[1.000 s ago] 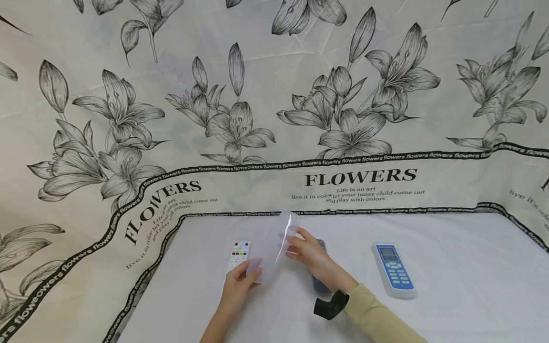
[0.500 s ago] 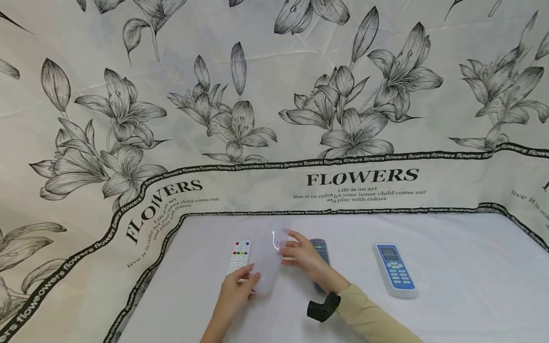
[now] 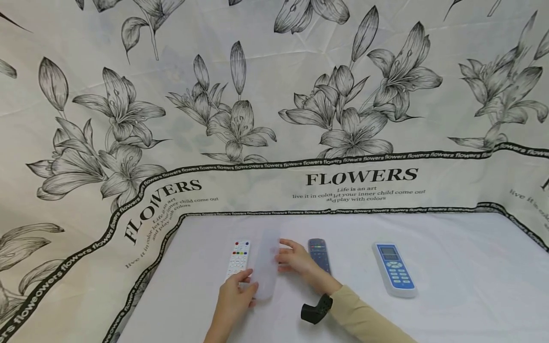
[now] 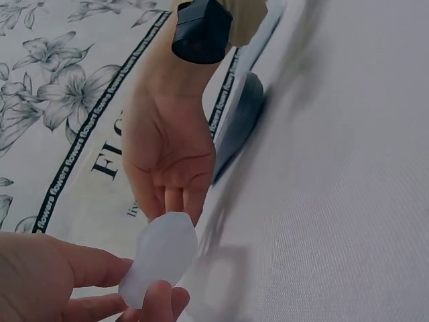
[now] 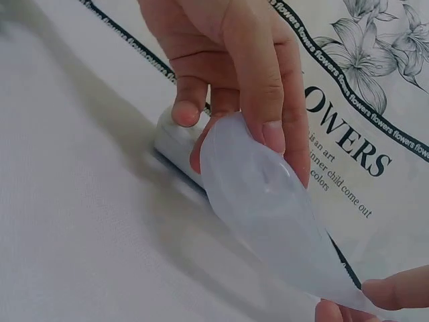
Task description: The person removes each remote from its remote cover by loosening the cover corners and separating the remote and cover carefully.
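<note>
A translucent, bendy plastic sheet (image 3: pixel 265 269) is held between both hands above the table. My left hand (image 3: pixel 233 296) pinches its near end between thumb and fingers. At the far right edge, my right hand (image 3: pixel 300 263) grips it, the thumb on the sheet (image 5: pixel 261 194) and other fingers partly behind it in the right wrist view. Just left of the sheet lies a white remote control (image 3: pixel 239 257) with coloured buttons, its lower end hidden by the left hand. A dark remote control (image 3: pixel 318 255) lies beyond the right forearm, which covers its lower part.
Farther right, a blue-and-white remote control (image 3: pixel 393 269) with a small screen lies on the white-covered table (image 3: pixel 463 286). Behind the table hangs a flower-printed cloth (image 3: pixel 356 186). A black wrist camera (image 3: pixel 316 309) sits on the right wrist.
The sheet has come down and left, turning more upright in the head view. My right hand has moved left with it, uncovering more of the dark remote control. The left hand shifted slightly nearer.
</note>
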Action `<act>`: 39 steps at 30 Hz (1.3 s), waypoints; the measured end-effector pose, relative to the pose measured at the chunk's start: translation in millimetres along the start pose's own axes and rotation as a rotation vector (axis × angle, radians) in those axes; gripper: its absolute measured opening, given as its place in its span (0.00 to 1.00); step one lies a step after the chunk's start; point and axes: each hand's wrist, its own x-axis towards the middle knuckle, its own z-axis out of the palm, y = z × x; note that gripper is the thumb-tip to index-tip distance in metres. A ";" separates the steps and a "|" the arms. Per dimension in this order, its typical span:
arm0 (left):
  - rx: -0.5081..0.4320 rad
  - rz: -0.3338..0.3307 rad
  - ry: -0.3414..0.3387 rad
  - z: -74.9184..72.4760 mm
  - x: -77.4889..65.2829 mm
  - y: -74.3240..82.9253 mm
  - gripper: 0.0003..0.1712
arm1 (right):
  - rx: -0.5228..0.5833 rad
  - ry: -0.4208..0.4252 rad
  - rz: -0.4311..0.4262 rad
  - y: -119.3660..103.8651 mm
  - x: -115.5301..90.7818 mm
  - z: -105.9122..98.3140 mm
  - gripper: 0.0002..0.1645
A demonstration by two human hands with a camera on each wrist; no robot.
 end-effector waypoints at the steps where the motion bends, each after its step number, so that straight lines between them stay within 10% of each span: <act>1: 0.006 0.003 0.001 -0.3 -0.5 0.3 0.25 | -0.019 -0.013 0.004 0.5 -0.1 0.8 0.36; 26: 0.316 0.017 0.015 1.4 0.2 3.7 0.20 | -0.301 -0.096 -0.008 7.6 2.7 3.7 0.36; 39: 0.267 0.007 -0.079 -12.8 3.4 10.2 0.17 | -0.368 -0.077 -0.027 7.0 3.0 6.6 0.36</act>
